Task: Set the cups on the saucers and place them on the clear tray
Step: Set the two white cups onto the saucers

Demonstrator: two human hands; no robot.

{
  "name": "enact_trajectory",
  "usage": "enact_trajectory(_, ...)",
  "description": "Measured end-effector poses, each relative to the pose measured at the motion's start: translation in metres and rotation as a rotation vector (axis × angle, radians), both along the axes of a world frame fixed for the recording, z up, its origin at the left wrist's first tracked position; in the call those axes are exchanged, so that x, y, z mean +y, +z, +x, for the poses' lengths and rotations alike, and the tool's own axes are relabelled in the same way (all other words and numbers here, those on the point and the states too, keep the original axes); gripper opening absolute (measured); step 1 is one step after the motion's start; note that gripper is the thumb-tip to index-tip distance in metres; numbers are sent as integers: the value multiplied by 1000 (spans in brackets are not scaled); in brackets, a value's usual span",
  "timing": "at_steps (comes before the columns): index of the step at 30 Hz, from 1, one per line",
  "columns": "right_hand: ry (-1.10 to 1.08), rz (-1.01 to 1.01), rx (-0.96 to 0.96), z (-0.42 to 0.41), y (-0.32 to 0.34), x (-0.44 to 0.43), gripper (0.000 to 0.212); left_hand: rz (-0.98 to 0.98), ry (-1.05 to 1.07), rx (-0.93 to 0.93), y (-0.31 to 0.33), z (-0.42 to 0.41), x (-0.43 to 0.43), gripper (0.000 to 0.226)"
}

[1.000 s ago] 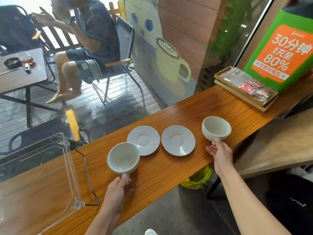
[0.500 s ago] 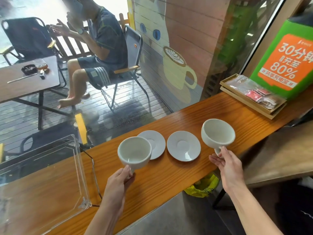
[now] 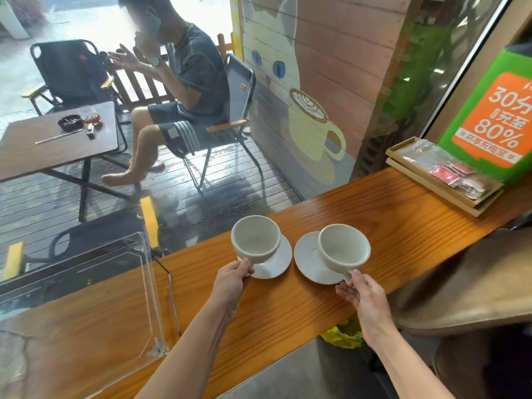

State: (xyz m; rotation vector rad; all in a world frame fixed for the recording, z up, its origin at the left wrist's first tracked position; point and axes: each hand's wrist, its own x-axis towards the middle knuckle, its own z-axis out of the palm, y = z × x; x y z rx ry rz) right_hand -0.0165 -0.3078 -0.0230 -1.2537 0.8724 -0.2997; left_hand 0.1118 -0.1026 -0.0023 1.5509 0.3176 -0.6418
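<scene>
We have moved both cups in over the saucers. Our left hand [image 3: 234, 279] grips the left cup [image 3: 255, 240], our right hand [image 3: 363, 295] the right cup [image 3: 344, 249]. Next we lower them, then go to the tray [image 3: 144, 283].

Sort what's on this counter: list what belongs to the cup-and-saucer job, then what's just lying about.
Job: left cup, right cup, left saucer, right saucer, clear tray, left hand, right hand.

Lying about: wooden tray of sachets, green sign.
</scene>
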Motion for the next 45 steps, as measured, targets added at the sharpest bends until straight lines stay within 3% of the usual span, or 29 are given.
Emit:
enact_trajectory(9, 13, -24, 66, -1, -5, 3, 29, 100, -19, 12, -4, 1, -12, 31)
enact_trajectory(25, 46, -56, 112, 14, -14, 18, 29, 124, 151, 137, -12, 9, -16, 14)
enact_trajectory(30, 26, -103, 158, 17, -19, 25, 27, 133, 155, 220, -14, 10, -17, 28)
enact_trajectory(45, 26, -48, 229, 25, -12, 33, 29, 185, 136, 202, -20, 11, -19, 31)
